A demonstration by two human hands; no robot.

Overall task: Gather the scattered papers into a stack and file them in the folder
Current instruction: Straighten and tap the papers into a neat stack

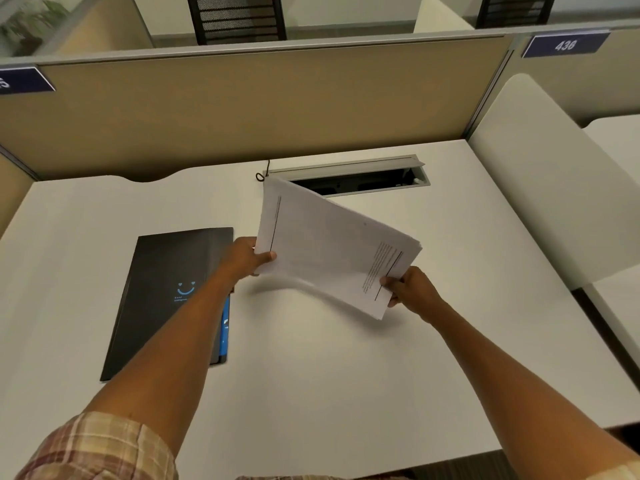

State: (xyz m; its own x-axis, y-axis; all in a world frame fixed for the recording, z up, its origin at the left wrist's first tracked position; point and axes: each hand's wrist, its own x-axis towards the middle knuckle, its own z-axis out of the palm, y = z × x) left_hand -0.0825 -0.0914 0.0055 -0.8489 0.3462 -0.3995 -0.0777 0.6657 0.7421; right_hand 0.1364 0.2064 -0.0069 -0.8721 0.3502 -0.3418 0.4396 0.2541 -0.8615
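A stack of white printed papers [329, 244] is held tilted above the middle of the white desk [311, 375]. My left hand [247, 256] grips its left edge, thumb on top. My right hand [410, 289] grips its lower right corner. The lowest sheet bends down and looks blurred. A black folder [166, 292] with a blue smile mark lies closed on the desk to the left, partly under my left forearm. A blue edge shows along its right side.
An open cable tray [360, 180] with a raised metal lid is set into the desk behind the papers, with a dark cord [263, 173] beside it. A tan partition [242, 109] backs the desk. A white divider [540, 188] stands at the right.
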